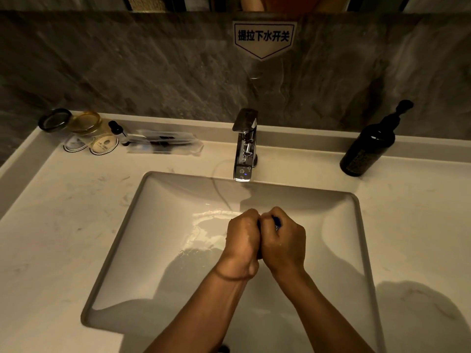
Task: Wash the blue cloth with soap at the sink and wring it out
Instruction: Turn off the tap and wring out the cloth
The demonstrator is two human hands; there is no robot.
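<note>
I see both fists pressed knuckle to knuckle over the middle of the sink point(132, 225), below the faucet point(244, 146). The blue cloth point(277, 221) is almost entirely buried inside the grip: only a small blue sliver pokes out between the curled fingers at the top of my right hand point(283, 240). That hand is clenched tight around it. My left hand point(242, 240) is clenched too, butted against the right one; a dark strip shows in the seam between them, so I read it as gripping the same cloth, though little of it shows there. Both hands look wet and shiny. A thin band circles the left wrist.

The basin is a smooth white rectangular bowl with rounded corners and a grey rim, with a wet sheen left of the hands. The counter point(51, 238) is pale, marble-like stone with faint smudges. The faucet is boxy polished chrome with a flat lever. Far right stands a dark glossy pump bottle point(367, 149). Back left are two glass jars point(74, 122), round paper coasters point(103, 145) and clear plastic sachets point(163, 142). The wall is veined grey stone bearing a white sign point(263, 39).
</note>
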